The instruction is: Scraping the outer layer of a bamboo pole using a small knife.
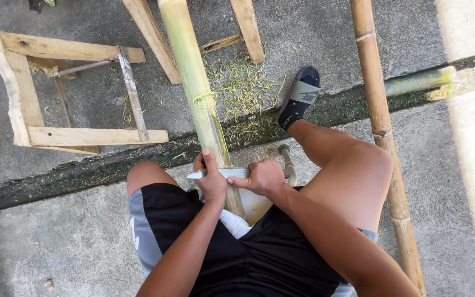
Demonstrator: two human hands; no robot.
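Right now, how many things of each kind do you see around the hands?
Bamboo poles: 3: green, brown, green lying
Wooden frames: 2
Blade: 1, held by left hand and right hand
Total: 6

A person with bare arms wears black shorts (259, 258) with grey side panels and a black slide sandal (300, 96) with a grey strap.

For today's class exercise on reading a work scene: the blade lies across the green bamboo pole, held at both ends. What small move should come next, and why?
Probably draw the blade along the green bamboo pole. Both the left hand and right hand grip it crosswise, and green shavings already litter the ground.
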